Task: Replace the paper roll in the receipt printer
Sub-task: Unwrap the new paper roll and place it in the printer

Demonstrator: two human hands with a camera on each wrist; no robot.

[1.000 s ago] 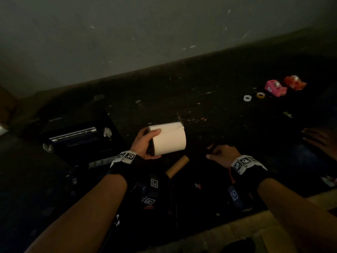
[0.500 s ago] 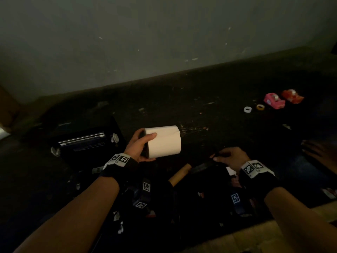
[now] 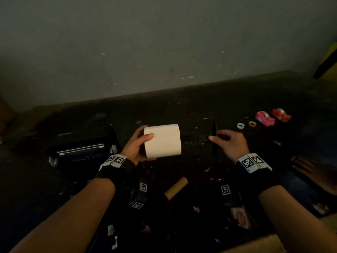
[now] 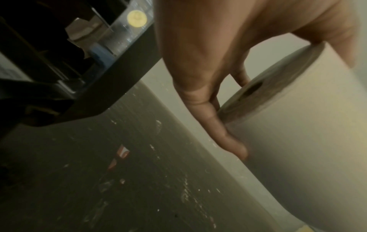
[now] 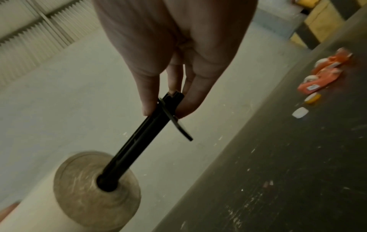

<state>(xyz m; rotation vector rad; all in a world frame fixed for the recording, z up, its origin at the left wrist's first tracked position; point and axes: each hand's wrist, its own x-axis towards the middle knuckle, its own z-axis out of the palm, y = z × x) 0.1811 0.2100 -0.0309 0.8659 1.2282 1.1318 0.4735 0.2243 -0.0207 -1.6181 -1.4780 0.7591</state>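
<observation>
White paper roll (image 3: 162,141) is in the air above the dark table (image 3: 237,106), to the right of the open receipt printer (image 3: 82,152). I judge I must keep the black spindle (image 5: 139,138) straight along the core hole and push it slowly until its flange meets the paper. My left hand (image 3: 135,147) wraps the roll's end; my right hand (image 3: 228,143) pinches the spindle's flanged end.

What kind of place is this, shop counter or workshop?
Likely a workshop or stockroom bench, not a tidy counter. The dark worktop is scratched and paint-flecked against a bare wall, with tape dispensers and loose tape rolls lying about beside the open printer.
</observation>
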